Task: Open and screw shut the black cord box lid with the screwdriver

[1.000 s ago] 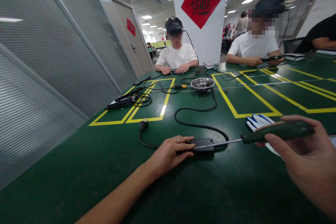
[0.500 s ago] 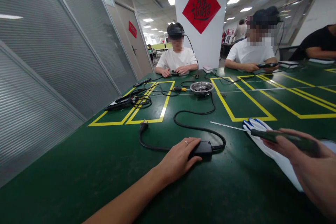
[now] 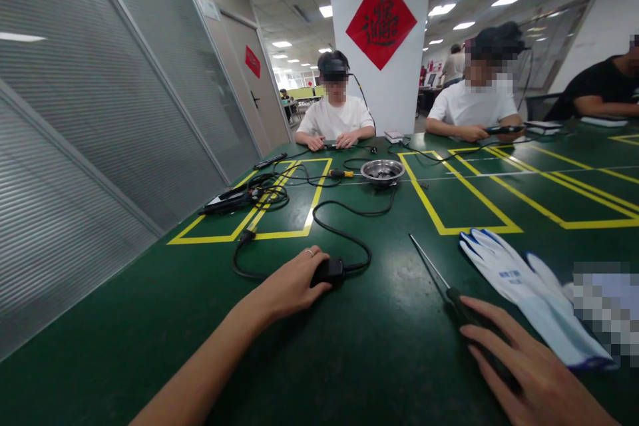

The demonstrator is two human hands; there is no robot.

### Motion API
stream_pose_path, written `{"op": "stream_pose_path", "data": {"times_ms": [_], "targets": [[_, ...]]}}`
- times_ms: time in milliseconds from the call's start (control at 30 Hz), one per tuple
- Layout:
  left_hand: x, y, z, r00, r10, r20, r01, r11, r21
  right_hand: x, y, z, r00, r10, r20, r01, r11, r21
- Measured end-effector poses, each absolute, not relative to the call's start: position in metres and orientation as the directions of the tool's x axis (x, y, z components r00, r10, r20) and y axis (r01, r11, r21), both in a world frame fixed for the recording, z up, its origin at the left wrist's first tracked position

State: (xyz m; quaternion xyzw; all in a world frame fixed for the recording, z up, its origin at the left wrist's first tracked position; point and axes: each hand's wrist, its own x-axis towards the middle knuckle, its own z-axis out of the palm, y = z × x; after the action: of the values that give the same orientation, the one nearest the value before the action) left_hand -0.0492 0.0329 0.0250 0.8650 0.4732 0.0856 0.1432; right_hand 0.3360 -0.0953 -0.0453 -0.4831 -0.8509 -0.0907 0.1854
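My left hand rests on a small black power adapter on the green table, fingers curled over its left end. A black cable loops away from the adapter, and a short lead ends in a plug. My right hand lies at the lower right, its fingers stretched over the dark handle of a long screwdriver that lies flat on the table, its thin shaft pointing away from me.
A white and blue work glove lies right of the screwdriver. A metal bowl and a small yellow-handled screwdriver sit farther back, with cables and a black tool at left. Other people sit at the table's far side. Yellow tape marks boxes.
My right hand lowered the screwdriver from beside the adapter down onto the table at the right. My left hand drew the adapter and its cable to the left.
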Motion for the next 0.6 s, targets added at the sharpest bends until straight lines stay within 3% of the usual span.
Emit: {"op": "stream_pose_path", "data": {"times_ms": [233,467,600], "targets": [[-0.050,0.039,0.017,0.539,0.842,0.033,0.785,-0.516,0.344,0.329,-0.089,-0.055,-0.334,0.881,0.336,0.924,0.377,-0.070],[-0.048,0.038,0.019,0.576,0.815,0.064,0.791,-0.576,0.204,0.322,-0.089,-0.054,-0.202,0.912,0.358,0.959,0.258,-0.117],[-0.048,0.041,0.018,0.602,0.794,0.081,0.784,-0.607,0.130,0.317,-0.090,-0.044,-0.209,0.887,0.412,0.955,0.276,-0.109]]}}
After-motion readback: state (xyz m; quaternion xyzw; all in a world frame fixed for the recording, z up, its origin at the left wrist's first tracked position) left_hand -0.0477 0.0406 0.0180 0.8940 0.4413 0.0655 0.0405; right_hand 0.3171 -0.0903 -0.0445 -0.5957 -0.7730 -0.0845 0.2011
